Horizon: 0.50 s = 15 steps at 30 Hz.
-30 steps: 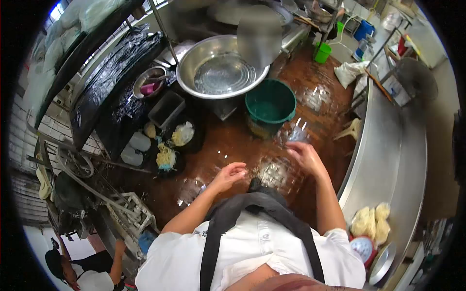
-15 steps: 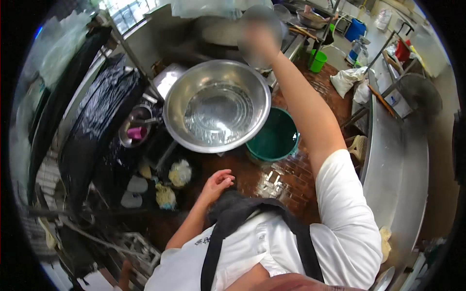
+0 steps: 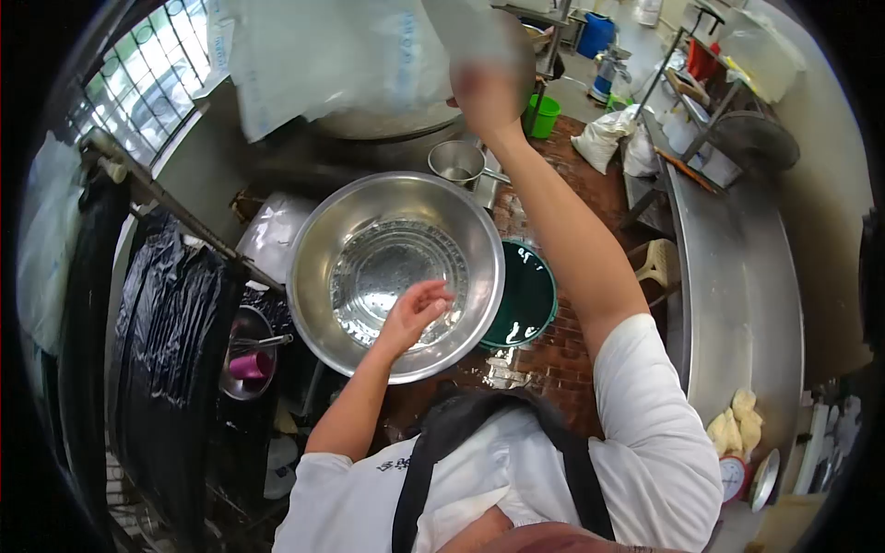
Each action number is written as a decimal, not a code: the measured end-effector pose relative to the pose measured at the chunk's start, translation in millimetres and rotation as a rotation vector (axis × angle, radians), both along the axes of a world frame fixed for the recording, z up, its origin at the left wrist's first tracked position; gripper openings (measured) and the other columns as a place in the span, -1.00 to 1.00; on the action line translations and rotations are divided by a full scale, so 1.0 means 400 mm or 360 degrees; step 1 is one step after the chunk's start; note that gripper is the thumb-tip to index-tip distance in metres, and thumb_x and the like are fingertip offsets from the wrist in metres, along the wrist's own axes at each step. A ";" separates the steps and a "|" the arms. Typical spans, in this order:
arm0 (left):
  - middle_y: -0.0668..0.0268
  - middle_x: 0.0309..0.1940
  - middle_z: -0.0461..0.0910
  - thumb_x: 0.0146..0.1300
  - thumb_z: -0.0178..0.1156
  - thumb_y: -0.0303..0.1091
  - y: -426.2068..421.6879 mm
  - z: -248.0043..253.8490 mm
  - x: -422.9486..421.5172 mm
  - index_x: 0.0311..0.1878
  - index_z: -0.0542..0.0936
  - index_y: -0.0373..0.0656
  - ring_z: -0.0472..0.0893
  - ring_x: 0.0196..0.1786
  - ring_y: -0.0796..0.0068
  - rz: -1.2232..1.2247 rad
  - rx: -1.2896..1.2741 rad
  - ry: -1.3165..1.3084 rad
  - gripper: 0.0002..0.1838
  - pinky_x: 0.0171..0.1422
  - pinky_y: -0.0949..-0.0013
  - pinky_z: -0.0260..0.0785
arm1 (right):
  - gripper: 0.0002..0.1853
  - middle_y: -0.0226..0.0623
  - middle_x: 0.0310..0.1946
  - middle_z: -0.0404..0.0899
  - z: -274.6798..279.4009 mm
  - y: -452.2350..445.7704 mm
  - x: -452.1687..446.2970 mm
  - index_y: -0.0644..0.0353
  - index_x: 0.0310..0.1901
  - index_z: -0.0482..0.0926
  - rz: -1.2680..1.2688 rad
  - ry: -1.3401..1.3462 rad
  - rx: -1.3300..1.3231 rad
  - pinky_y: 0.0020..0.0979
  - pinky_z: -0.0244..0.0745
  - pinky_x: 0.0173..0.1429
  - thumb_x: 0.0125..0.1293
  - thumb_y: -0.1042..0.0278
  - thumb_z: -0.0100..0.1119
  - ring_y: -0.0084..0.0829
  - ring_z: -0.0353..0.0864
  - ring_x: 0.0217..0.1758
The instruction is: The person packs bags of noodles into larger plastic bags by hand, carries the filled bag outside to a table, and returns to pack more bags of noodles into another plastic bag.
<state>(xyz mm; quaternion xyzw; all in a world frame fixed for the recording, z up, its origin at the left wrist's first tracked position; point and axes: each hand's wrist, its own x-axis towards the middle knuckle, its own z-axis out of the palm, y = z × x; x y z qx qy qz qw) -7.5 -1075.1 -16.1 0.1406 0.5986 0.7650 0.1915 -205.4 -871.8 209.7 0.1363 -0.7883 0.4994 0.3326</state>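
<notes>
My left hand [image 3: 415, 316] hovers over a large steel basin [image 3: 309, 318], its fingers loosely bent and apart, with nothing in them. The basin's bottom looks wet and shiny. My right hand [image 3: 489, 97] is raised at the far end of my stretched arm, beside a large translucent plastic sheet or bag [image 3: 332, 60] with faint blue print. A blur covers most of the right fingers, so their grip is hidden. Below that hand sits a steel saucepan [image 3: 456, 162] with a handle. A dark green bucket [image 3: 525, 300] stands right of the basin.
Black plastic [image 3: 180, 323] drapes over the left side, near a bowl with a pink cup [image 3: 251, 366]. At right runs a long steel counter [image 3: 737, 313] with a dial scale [image 3: 731, 477]. A bright green bucket [image 3: 542, 118] and white sacks [image 3: 604, 140] stand on the wet brick floor.
The view has tipped upward, showing more of the plastic and the window. My left hand has moved from below the basin to over it. My right hand stays raised.
</notes>
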 end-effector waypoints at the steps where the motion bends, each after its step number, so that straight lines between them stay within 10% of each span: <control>1: 0.19 0.05 0.65 0.40 0.30 -0.32 0.008 0.024 -0.037 0.40 0.39 -0.26 0.64 0.09 0.45 -0.0020 0.0056 0.0062 -0.43 0.26 0.36 0.47 | -0.89 -0.15 -0.46 0.73 0.017 0.004 0.042 0.33 -0.27 0.69 0.0093 -0.0129 -0.0116 -0.36 0.60 -0.26 0.23 0.47 0.31 -0.33 0.76 -0.38; 7: 0.10 0.06 0.61 0.05 0.57 -0.19 0.121 0.369 -0.238 0.42 0.34 -0.30 0.61 0.05 0.19 0.1223 -0.0108 0.1242 -0.09 0.24 0.20 0.46 | -0.80 -0.24 -0.43 0.73 0.083 -0.006 0.215 0.33 -0.25 0.67 0.0370 -0.0096 -0.0321 -0.44 0.60 -0.23 0.28 0.34 0.39 -0.48 0.70 -0.43; 12: 0.05 0.08 0.60 0.14 0.52 -0.30 0.146 0.509 -0.360 0.21 0.51 -0.37 0.60 0.07 0.07 0.1912 -0.1166 0.2350 -0.38 0.18 0.13 0.47 | -0.80 -0.20 -0.39 0.71 0.131 0.006 0.255 0.36 -0.25 0.65 0.0042 0.0211 0.0144 -0.42 0.60 -0.21 0.27 0.37 0.39 -0.44 0.71 -0.39; 15: 0.02 0.00 0.64 0.26 0.44 -0.33 0.161 0.541 -0.403 0.08 0.59 -0.39 0.63 0.01 0.09 0.1757 -0.0439 0.1975 -0.57 0.14 0.14 0.47 | -0.78 -0.18 -0.40 0.70 0.162 0.024 0.255 0.38 -0.27 0.64 0.0225 0.0153 -0.0033 -0.36 0.59 -0.20 0.26 0.37 0.40 -0.42 0.71 -0.36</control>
